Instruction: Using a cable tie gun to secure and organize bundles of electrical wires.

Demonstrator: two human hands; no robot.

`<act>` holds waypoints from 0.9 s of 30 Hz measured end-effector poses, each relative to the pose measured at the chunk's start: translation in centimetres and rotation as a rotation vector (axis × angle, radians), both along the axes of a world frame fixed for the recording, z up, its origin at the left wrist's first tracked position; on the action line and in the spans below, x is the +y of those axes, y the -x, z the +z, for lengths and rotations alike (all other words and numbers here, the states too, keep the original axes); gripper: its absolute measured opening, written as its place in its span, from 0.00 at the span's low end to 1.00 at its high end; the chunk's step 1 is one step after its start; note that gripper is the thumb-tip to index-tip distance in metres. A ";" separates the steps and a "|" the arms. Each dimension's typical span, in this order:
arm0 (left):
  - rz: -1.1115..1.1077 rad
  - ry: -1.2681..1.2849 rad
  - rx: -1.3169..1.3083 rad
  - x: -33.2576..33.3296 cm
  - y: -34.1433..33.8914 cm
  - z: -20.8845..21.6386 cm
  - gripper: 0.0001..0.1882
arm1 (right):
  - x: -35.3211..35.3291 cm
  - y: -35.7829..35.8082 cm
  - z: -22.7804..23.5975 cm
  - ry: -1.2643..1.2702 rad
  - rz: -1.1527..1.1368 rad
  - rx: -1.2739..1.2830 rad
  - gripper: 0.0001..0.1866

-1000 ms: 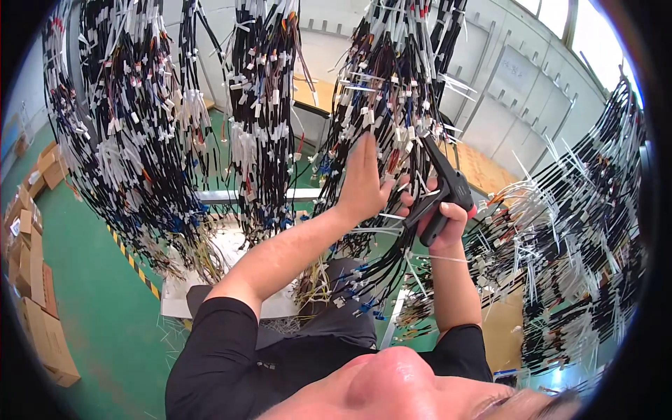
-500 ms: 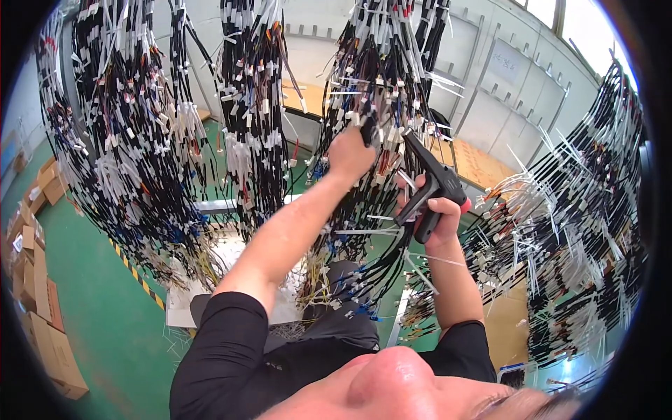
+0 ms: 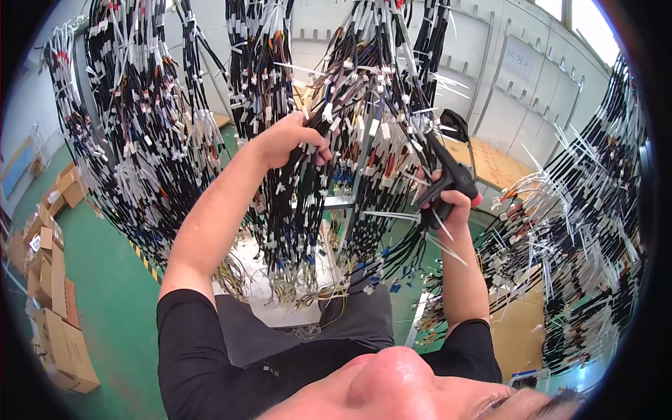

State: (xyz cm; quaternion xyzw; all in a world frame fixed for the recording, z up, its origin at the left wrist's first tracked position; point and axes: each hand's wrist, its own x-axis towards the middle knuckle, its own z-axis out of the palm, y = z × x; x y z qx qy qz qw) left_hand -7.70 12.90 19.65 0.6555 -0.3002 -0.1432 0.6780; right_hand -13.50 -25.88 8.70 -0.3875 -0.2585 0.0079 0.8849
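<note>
Black wire harnesses [image 3: 364, 77] with white connectors and coloured leads hang in a thick bunch before me. My left hand [image 3: 288, 142] is closed around a strand of dark wires on the bunch's left side, holding it apart from the rest. At the right of the bunch, my right hand [image 3: 451, 204] grips a black cable tie gun [image 3: 453, 170] with a red knob at its rear. The gun's nose points up and left at the wires. Several white cable ties [image 3: 392, 214] stick out beside it, and loose wire ends hang just below.
More hanging harnesses [image 3: 136, 140] fill the left, and another mass [image 3: 588, 210] hangs at the right, bristling with white ties. Cardboard boxes [image 3: 63, 343] line the green floor at far left. A wooden bench top [image 3: 500, 164] stands behind, against a white wall with metal racks.
My left hand has moved left with a strand of wires, opening a gap in the bunch. My right hand and the tie gun have shifted slightly right.
</note>
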 end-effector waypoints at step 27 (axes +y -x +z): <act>-0.052 0.201 0.014 -5.2 -1.8 -3.8 0.23 | 8.5 0.3 18.4 0.776 -0.331 -0.518 0.23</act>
